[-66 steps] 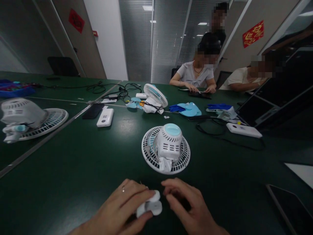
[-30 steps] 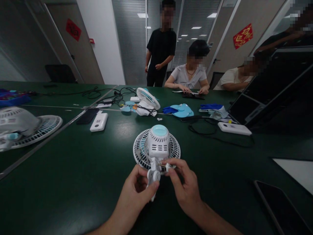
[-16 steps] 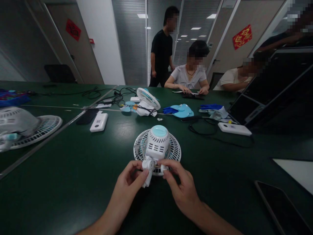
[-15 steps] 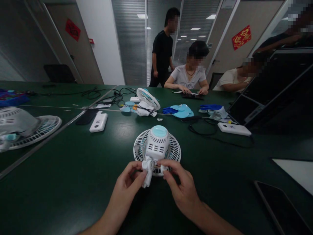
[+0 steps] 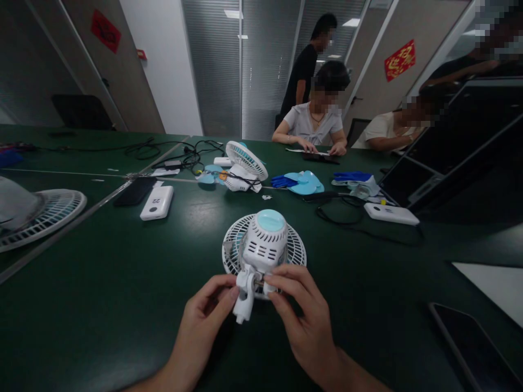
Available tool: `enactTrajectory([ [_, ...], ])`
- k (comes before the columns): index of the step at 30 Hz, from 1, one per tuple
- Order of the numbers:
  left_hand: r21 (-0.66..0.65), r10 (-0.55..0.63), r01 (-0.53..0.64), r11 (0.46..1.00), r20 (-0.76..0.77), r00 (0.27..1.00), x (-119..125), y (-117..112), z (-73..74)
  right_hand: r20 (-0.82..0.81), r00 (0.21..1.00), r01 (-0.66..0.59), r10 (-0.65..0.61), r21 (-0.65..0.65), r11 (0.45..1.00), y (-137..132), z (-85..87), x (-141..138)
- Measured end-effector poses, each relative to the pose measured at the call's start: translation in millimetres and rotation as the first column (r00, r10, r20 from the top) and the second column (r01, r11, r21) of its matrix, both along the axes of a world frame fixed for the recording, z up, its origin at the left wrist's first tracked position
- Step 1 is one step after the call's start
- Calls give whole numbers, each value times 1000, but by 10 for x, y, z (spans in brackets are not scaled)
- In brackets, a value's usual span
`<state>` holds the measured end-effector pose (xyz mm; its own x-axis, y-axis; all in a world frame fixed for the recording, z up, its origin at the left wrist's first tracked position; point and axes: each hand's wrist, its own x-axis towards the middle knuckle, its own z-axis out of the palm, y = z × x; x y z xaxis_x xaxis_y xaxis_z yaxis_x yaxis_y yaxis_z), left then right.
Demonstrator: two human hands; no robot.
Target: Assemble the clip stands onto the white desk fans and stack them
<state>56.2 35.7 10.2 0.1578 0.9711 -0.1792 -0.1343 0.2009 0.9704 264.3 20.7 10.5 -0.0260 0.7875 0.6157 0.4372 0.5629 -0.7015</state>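
Observation:
A white fan [image 5: 265, 242] with a light-blue cap lies grille-down on the dark green table in front of me, its motor housing upward. At its near side a white clip bracket [image 5: 244, 305] sticks out toward me. My left hand [image 5: 208, 313] pinches this bracket from the left between thumb and fingers. On the other side, my right hand [image 5: 304, 310] is closed on a small white knob [image 5: 269, 284] beside the bracket, at the end of a thin metal screw. The fingers partly cover the knob.
Another fan [image 5: 245, 166] stands farther back, beside blue fan blades [image 5: 304, 182] and cables. White power banks [image 5: 157, 203] lie left and right. A phone [image 5: 469, 348] is near right, a third fan [image 5: 44, 215] far left. Co-workers sit and stand across the table.
My right hand has moved slightly left with the knob, closer to the bracket. The bracket has tilted a little. The standing person behind has moved right, and my view has shifted slightly.

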Motion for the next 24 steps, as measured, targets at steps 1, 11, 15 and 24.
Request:
enactTrajectory([
  [1,-1,6,-6,1000,-1,1000,-3,10,-1,-39,999,2,-3,-21,1000,-7,1,-23],
  [11,-18,11,-11,1000,3,1000,-6,8,-18,-184,982,51,-54,-19,999,-11,-49,-178],
  [15,-23,58,-58,998,17,998,2,26,7,-114,988,99,-102,-32,995,-14,-9,-167],
  [24,2,-55,55,998,58,997,19,9,39,84,995,46,-54,100,994,-45,44,-121],
])
